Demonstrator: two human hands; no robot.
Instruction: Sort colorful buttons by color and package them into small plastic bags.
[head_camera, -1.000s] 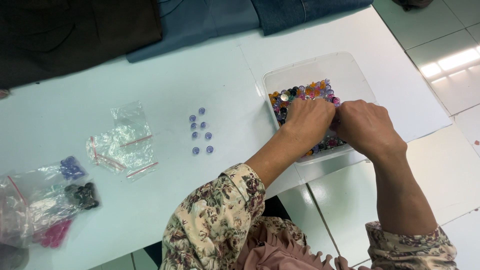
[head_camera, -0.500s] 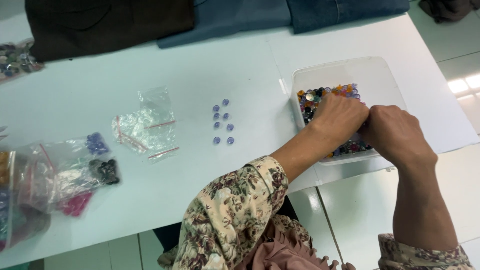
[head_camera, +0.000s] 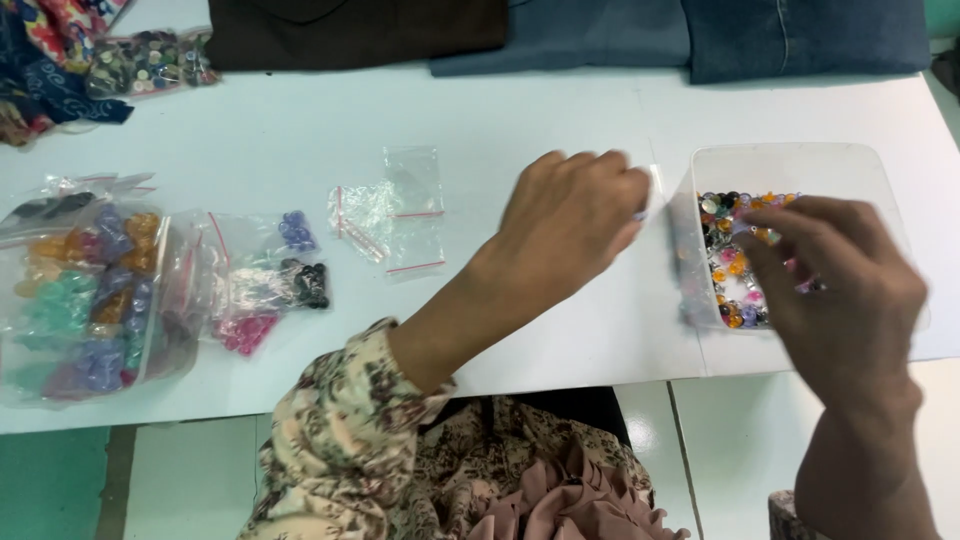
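- Half a second on, the left hand (head_camera: 570, 225) has left the clear plastic tub (head_camera: 790, 160) and swung out over the pale table (head_camera: 250, 110), while the right hand (head_camera: 835, 290) stays above the tub's heap of mixed coloured beads (head_camera: 735, 265).
- Left fingers are curled and pinched together at the tips near the tub's left wall; something small and pale seems caught there, though blur makes it impossible to say what.
- Right hand hovers over the beads with fingers bent downward, thumb and forefinger close together; whether it grips a bead cannot be told.
- Empty small zip bags (head_camera: 395, 215) lie flat on the table left of the outstretched hand, apart from it.
- Further left sit small bags of sorted beads (head_camera: 270, 285), purple, black and pink, and beside them a large bag of bigger coloured beads (head_camera: 90, 300).
- Judged from this, sorting is under way: picking from the tub and carrying pieces to the table.
- Setting the pinched piece down would call for a light, steady release so it does not roll across the smooth tabletop.
- Folded dark fabric (head_camera: 350, 30) lies along the far edge.
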